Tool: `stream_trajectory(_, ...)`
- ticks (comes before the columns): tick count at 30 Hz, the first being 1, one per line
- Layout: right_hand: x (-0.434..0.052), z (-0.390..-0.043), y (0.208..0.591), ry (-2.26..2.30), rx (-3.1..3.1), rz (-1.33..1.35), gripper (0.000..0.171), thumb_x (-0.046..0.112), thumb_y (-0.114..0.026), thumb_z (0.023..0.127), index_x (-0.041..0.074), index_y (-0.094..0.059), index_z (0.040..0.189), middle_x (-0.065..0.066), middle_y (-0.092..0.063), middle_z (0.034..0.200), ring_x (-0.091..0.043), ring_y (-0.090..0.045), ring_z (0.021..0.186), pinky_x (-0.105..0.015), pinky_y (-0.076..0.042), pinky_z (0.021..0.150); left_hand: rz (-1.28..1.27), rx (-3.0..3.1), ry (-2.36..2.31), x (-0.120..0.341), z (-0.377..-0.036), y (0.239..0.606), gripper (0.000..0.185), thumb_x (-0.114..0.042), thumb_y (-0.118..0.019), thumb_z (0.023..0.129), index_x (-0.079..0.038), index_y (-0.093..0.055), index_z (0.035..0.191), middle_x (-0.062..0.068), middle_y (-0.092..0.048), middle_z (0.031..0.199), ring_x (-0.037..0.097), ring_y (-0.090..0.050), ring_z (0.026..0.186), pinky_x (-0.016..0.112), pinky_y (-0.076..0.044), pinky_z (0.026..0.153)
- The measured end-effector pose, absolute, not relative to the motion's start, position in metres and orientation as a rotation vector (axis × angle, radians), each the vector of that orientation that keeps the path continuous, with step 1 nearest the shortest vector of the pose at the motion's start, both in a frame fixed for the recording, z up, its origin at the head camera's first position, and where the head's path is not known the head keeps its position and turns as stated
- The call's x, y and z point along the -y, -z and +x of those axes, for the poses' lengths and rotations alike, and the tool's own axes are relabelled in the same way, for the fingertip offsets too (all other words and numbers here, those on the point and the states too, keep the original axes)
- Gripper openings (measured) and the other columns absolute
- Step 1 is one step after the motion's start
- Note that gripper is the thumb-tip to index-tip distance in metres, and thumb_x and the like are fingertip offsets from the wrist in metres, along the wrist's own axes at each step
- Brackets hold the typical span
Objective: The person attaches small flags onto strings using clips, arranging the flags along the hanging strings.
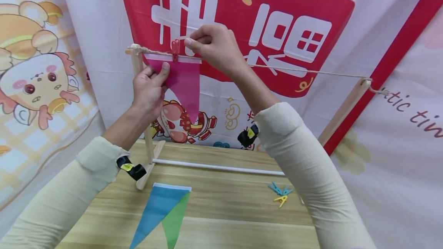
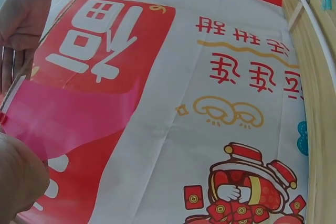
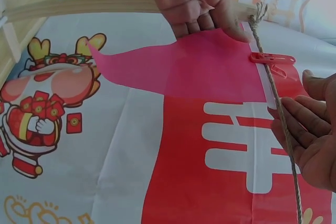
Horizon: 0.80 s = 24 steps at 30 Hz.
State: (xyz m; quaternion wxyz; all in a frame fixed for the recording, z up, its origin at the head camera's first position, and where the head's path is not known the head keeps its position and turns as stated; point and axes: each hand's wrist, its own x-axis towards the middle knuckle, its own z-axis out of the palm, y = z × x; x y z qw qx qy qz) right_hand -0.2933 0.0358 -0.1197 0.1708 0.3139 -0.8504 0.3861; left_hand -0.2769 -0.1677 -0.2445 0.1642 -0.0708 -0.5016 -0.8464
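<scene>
A pink pennant hangs from a twine string stretched between two wooden posts, and a red clothespin clips its white top band. My left hand pinches the pennant's upper left part, thumb on the front. My right hand is at the string just right of the clothespin. In the right wrist view its fingers lie loosely straight behind the string by the pennant's top corner, apart from the clothespin.
A blue pennant and a green pennant lie overlapping on the wooden table. Blue clothespins and a yellow one lie to the right. A white rod joins the frame's feet. Printed banners hang behind.
</scene>
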Motion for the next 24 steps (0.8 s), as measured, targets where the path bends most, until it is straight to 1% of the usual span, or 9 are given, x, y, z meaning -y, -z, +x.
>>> stream_trajectory(7, -0.049, -0.292, 0.121, -1.182, 2.360, 0.881, 0.032, 0.031, -0.080, 0.107, 0.009, -0.081, 0.131, -0.006, -0.084, 0.123, -0.010, -0.079, 0.109, -0.023, -0.066, 0.098, -0.221, 1.453, 2.397, 0.166, -0.278, 0.249, 0.058, -0.031, -0.081, 0.101, -0.013, -0.066, 0.154, 0.007, -0.068, 0.159, 0.023, -0.065, 0.148, 0.029, -0.056, 0.122)
stream_trajectory(13, -0.061, -0.292, 0.126, -1.264, 2.293, 0.888, 0.031, 0.030, -0.080, 0.106, 0.009, -0.082, 0.130, -0.006, -0.085, 0.121, -0.010, -0.081, 0.107, -0.024, -0.066, 0.099, -0.216, 1.512, 2.363, 0.162, -0.274, 0.251, 0.061, -0.033, -0.080, 0.101, -0.015, -0.063, 0.157, 0.006, -0.066, 0.162, 0.024, -0.062, 0.151, 0.034, -0.051, 0.128)
stream_trajectory(15, -0.064, -0.292, 0.128, -1.294, 2.275, 0.892, 0.031, 0.029, -0.080, 0.106, 0.009, -0.082, 0.130, -0.007, -0.085, 0.121, -0.011, -0.081, 0.108, -0.025, -0.066, 0.100, -0.216, 1.525, 2.362, 0.162, -0.274, 0.253, 0.062, -0.034, -0.081, 0.101, -0.015, -0.063, 0.157, 0.006, -0.066, 0.161, 0.024, -0.063, 0.150, 0.034, -0.051, 0.128)
stream_trajectory(18, -0.068, -0.291, 0.131, -1.338, 2.247, 0.907, 0.031, 0.029, -0.081, 0.106, 0.008, -0.082, 0.129, -0.008, -0.085, 0.121, -0.012, -0.082, 0.108, -0.026, -0.066, 0.101, -0.211, 1.546, 2.364, 0.163, -0.274, 0.257, 0.061, -0.035, -0.081, 0.101, -0.014, -0.063, 0.155, 0.006, -0.069, 0.158, 0.022, -0.065, 0.147, 0.028, -0.055, 0.123)
stream_trajectory(21, -0.072, -0.289, 0.134, -1.379, 2.225, 0.930, 0.032, 0.027, -0.081, 0.106, 0.005, -0.081, 0.130, -0.010, -0.085, 0.121, -0.014, -0.083, 0.109, -0.027, -0.067, 0.101, -0.192, 1.574, 2.351, 0.163, -0.274, 0.262, 0.059, -0.037, -0.080, 0.101, -0.015, -0.064, 0.153, 0.004, -0.071, 0.154, 0.021, -0.068, 0.140, 0.021, -0.059, 0.113)
stream_trajectory(24, -0.076, -0.288, 0.136, -1.417, 2.206, 0.958, 0.032, 0.024, -0.081, 0.106, 0.002, -0.081, 0.130, -0.012, -0.085, 0.120, -0.017, -0.083, 0.108, -0.029, -0.067, 0.102, -0.175, 1.587, 2.347, 0.161, -0.275, 0.266, 0.058, -0.039, -0.081, 0.100, -0.016, -0.065, 0.151, 0.004, -0.073, 0.151, 0.020, -0.070, 0.133, 0.018, -0.061, 0.106)
